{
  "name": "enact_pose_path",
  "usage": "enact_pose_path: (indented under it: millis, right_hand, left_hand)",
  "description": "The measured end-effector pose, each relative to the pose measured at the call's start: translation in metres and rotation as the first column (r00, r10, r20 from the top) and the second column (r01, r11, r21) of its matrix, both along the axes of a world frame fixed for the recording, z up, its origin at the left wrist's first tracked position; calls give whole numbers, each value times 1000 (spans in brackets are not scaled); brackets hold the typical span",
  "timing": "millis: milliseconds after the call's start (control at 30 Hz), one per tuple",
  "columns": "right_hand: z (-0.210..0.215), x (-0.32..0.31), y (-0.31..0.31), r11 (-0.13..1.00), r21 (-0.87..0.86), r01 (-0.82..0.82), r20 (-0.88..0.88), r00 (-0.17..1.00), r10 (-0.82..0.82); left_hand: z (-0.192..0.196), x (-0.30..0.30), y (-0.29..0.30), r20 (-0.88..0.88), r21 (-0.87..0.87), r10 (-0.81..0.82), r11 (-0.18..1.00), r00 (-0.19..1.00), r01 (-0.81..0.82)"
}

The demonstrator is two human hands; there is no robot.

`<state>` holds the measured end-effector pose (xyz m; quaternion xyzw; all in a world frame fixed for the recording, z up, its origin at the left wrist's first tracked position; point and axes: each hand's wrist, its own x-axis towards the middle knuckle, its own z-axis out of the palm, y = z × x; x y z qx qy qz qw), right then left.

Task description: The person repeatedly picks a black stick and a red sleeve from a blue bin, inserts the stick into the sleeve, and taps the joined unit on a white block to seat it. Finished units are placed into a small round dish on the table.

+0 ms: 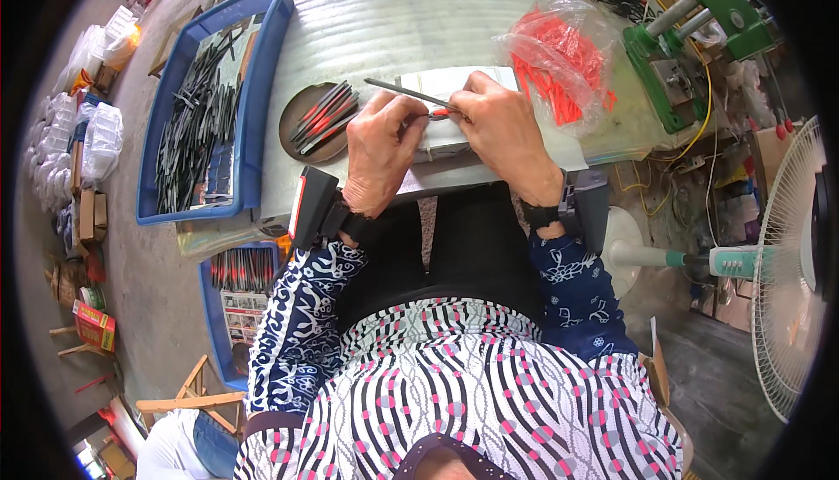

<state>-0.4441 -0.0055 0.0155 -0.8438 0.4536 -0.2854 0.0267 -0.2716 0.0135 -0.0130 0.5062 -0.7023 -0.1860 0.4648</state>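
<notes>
Black and slim, the strip (406, 92) slants across the gap between the hands, its long axis running from far left to near right. Its free end points left, just beyond the fingers of the left hand (384, 143), while its other end meets the fingertips of the right hand (502, 126), which is the nearer hand and appears to hold it. Just nearer than that end, a small red piece (440, 114) lies between the two hands, with the left thumb and forefinger pinched narrow at its left side; how much of it each hand grips, I cannot tell. Both hands work over the near part of the table (384, 34). To their left sits a brown dish (290, 126) of red-and-black pieces (325, 117); to their right lies a bag of red strips (559, 69).
</notes>
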Motion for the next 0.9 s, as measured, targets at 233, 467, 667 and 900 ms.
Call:
enact_pose_path:
  millis: [233,467,667,900]
  right_hand:
    - [-1,3,0,999,-27,-22,-6,1000,21]
    - [5,1,-6,999,23,-46,8,999,46]
    - [4,1,-5,995,94,-14,72,997,7]
    - [0,0,-3,992,128,7,61,998,-15]
  left_hand:
    - [-2,0,-3,13,-56,-1,998,1000,2]
    - [-1,0,-2,32,-48,4,999,999,-2]
    - [-1,1,-2,17,-50,-8,999,1000,9]
    - [-1,1,-2,17,-46,-1,999,1000,2]
